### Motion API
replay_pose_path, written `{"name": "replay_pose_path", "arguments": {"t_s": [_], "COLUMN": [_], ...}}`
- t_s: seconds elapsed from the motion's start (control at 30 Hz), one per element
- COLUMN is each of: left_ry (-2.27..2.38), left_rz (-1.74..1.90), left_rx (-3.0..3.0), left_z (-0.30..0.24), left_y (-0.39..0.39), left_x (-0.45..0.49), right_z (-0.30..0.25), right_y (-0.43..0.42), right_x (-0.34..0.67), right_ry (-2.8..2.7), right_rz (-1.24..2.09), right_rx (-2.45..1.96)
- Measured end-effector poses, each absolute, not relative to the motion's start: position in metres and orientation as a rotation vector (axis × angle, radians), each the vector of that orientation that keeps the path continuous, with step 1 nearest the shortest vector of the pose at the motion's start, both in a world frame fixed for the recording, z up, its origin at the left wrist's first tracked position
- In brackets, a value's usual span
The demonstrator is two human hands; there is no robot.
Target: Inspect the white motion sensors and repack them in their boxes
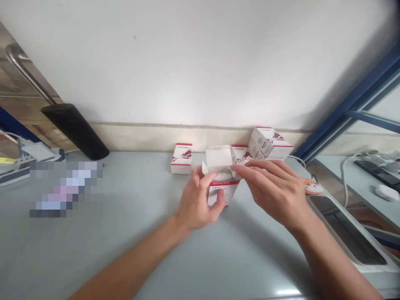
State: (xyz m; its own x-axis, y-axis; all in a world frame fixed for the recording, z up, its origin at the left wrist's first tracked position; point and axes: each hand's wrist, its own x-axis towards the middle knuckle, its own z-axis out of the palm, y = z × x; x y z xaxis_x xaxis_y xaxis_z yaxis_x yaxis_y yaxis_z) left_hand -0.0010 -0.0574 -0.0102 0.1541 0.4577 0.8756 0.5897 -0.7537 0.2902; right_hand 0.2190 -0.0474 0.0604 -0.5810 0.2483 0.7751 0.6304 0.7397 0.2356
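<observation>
Seen from the wearer, with twelve o'clock straight ahead, two bare forearms reach across a pale grey tabletop (140, 254) toward a white-and-red DETECTOR carton (220, 191), which stands near the table's centre with its white top flaps open. The left hand (196, 200) wraps around the carton's lower body, fingers on the near face and thumb curled over the front. The right hand (268, 191) comes in from four o'clock with its fingers close together and stretched over the open top. Its fingertips (237, 168) meet the flap edge, but I cannot tell whether they pinch it.

At twelve o'clock, a closed carton (181, 158) stands just left of the open one, another (239, 152) sits behind it, and two more (270, 143) lean in a tilted pile against the wall. A pixelated patch (65, 189) hides an object at nine o'clock. A power strip (18, 166) sits at the far left edge, and a small fox-faced ornament (312, 186) lies at three o'clock. Beyond the table rise a white wall (187, 62) with beige skirting (134, 137), a steel door handle (28, 71) with a black grip (75, 131), and a blue window frame (353, 100).
</observation>
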Motion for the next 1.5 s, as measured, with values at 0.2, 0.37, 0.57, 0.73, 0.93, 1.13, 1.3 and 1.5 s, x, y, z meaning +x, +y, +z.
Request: {"name": "replay_pose_path", "arguments": {"t_s": [0.2, 0.37, 0.57, 0.73, 0.93, 1.13, 1.3, 1.5], "left_ry": [-1.061, -1.092, -1.125, -1.082, -1.04, -1.054, -1.108, -1.095], "left_rz": [-1.51, -1.512, -1.598, -1.685, -1.732, -1.712, -1.674, -1.709], "left_rx": [-2.298, -2.326, -2.31, -2.303, -2.336, -2.301, -2.367, -2.372], "left_z": [-0.005, -0.002, -0.002, -0.006, -0.009, -0.007, -0.004, -0.005], "left_y": [-0.062, -0.065, -0.063, -0.061, -0.06, -0.061, -0.065, -0.065], "left_x": [0.004, 0.006, 0.003, 0.002, 0.001, 0.005, 0.007, 0.006], "right_z": [0.066, 0.065, 0.064, 0.041, 0.008, 0.04, 0.051, 0.049], "right_y": [-0.052, -0.058, -0.05, -0.024, 0.001, -0.02, -0.056, -0.055], "right_x": [0.227, 0.224, 0.225, 0.233, 0.238, 0.229, 0.202, 0.196], "right_ry": [-2.286, -2.35, -2.185, -1.984, -2.059, -1.625, -1.736, -1.918], "right_rz": [-0.556, -0.432, -0.227, -0.196, -0.209, 0.048, 0.006, -0.001], "right_rx": [-0.806, -0.787, -0.79, -1.324, -1.626, -1.17, -0.858, -1.008]}}
